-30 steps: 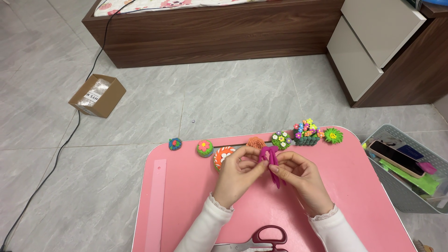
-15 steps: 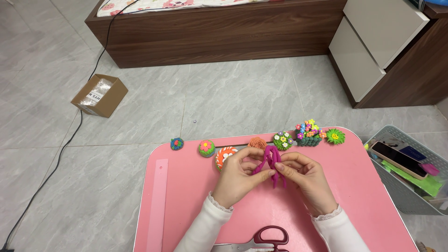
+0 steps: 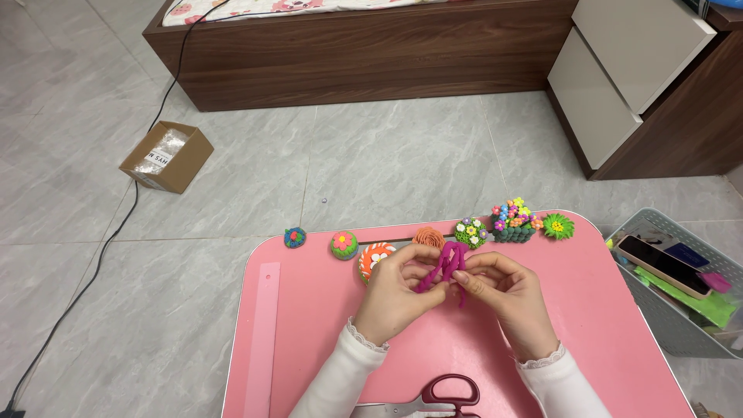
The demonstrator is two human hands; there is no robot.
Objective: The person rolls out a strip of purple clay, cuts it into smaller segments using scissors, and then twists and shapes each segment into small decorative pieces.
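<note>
1. At the near edge of the pink worktop (image 3: 588, 310) lie scissors (image 3: 433, 399) with dark red handles; only part of them is in view.
2. A pink ruler (image 3: 261, 340) lies along the left side of the worktop.
3. The left hand (image 3: 398, 298) and the right hand (image 3: 507, 298) meet above the middle of the worktop. Both wear white sleeves with lace cuffs.
4. Between the 2 hands is a magenta clay rope (image 3: 443, 267), folded into loops. The fingers of both hands are closed on it, the left on its lower left part and the right on its right side.
5. Behind the hands, along the far edge of the worktop, stands a row of small clay pieces: a blue ball (image 3: 295, 237), a green ball with a flower (image 3: 344, 244), an orange and white disc (image 3: 373, 258), an orange rose (image 3: 428, 236), a green bush with white flowers (image 3: 470, 231), a basket of mixed flowers (image 3: 513, 220) and a green leafy flower (image 3: 557, 226).
6. To the right of the worktop stands a grey basket (image 3: 646, 224) with a phone (image 3: 660, 265) in it.
7. Farther on the tiled floor is a cardboard box (image 3: 166, 156), beside a black cable (image 3: 101, 255).
</note>
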